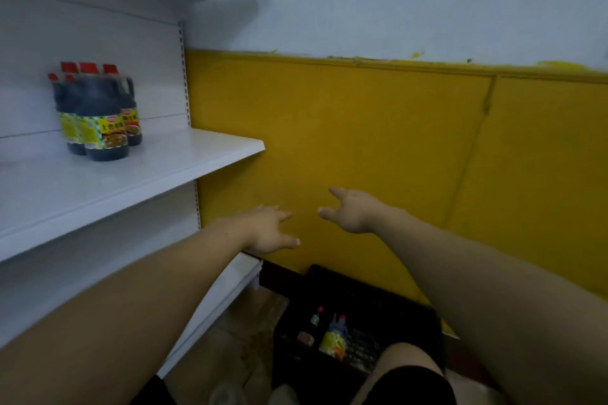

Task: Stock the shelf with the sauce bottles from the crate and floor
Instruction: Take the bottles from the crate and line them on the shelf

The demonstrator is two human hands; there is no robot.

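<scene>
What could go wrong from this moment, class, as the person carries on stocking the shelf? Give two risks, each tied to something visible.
1. The sauce bottles stand bunched on the shelf; adding another beside them could knock one over.
2. The crate sits low on the floor, partly behind the person's knee. Both the left hand and right hand are empty and raised, so reaching down may be awkward, and a bottle could slip.

On your white metal shelf [158,171], a tight cluster of dark sauce jugs with red caps and yellow-green labels [98,108] stands upright, toward the back left. Down by your knee, the black plastic crate [378,293] sits on the floor against the wall, holding a small dark red-capped bottle [314,322] and a yellow-labelled bottle [335,337] beside it.
</scene>
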